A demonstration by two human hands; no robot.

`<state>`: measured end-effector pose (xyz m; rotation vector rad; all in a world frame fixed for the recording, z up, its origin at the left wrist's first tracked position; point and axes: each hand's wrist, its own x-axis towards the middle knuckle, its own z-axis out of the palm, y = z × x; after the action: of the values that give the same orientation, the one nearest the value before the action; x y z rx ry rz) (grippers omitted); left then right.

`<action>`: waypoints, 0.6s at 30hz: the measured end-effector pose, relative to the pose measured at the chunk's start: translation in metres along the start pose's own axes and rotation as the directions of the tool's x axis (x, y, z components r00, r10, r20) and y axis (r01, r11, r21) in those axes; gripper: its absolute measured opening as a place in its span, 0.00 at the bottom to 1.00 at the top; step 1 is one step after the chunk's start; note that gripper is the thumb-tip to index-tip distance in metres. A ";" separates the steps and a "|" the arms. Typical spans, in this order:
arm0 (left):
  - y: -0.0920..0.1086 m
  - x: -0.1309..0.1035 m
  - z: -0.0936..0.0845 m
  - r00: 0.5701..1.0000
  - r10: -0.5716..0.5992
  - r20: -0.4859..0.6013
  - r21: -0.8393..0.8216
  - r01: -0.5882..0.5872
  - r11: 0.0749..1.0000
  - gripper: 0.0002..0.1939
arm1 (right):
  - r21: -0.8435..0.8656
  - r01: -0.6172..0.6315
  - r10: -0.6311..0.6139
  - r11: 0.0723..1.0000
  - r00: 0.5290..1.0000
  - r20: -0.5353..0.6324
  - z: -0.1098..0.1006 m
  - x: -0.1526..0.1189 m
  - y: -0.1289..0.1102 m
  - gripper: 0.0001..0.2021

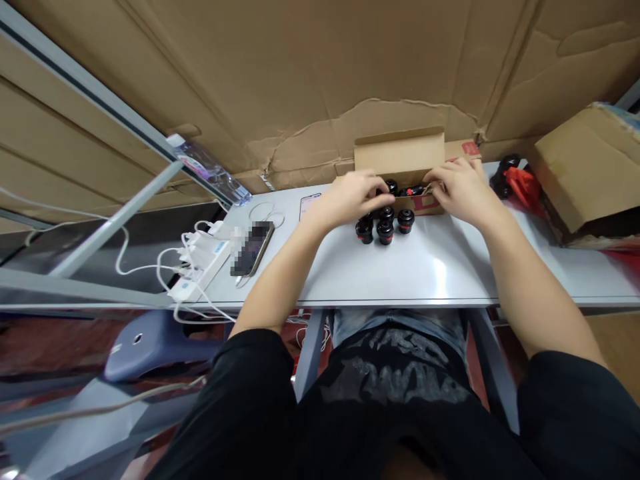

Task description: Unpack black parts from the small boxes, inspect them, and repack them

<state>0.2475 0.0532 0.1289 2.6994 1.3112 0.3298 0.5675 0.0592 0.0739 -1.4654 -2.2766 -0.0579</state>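
Note:
A small open cardboard box (400,152) sits at the back of the table, its lid raised. Inside it are black knob-like parts with red marks (413,191), partly hidden by the front wall. My left hand (353,195) covers the box's left end, fingers curled and thumb along the front edge, close to a black part (391,186). At the right end my right hand (460,187) pinches the box edge with bent fingers. Several loose black round parts with red bands (385,231) stand in front of the box, below my left hand.
Left lie a phone (253,248), a second phone (309,201), a power strip (200,270) with white cables, and a tilted plastic bottle (210,170). At right are a bigger carton (585,167) and a red bag (523,188). Cardboard (300,73) walls the back.

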 end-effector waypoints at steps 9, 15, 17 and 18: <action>-0.028 0.058 0.023 0.976 -0.213 0.037 0.161 0.205 0.965 0.20 | 0.017 0.036 -0.037 0.999 0.997 0.063 0.010 0.001 -0.007 0.24; -0.049 0.046 0.009 0.990 -0.137 -0.041 -0.059 0.135 0.989 0.12 | 0.022 0.065 -0.067 0.998 0.995 0.072 0.015 -0.004 -0.025 0.24; -0.060 0.041 0.002 0.980 -0.130 -0.154 -0.215 0.095 0.972 0.12 | 0.076 0.067 -0.067 0.995 0.998 -0.007 0.018 -0.006 -0.029 0.23; -0.064 0.039 0.000 0.968 -0.129 -0.217 -0.309 0.057 0.949 0.14 | 0.122 0.074 -0.066 0.990 0.995 -0.070 0.021 -0.007 -0.030 0.23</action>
<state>0.2222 0.1228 0.1218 2.3911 1.3164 0.7912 0.5365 0.0459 0.0581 -1.3016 -2.2364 0.0144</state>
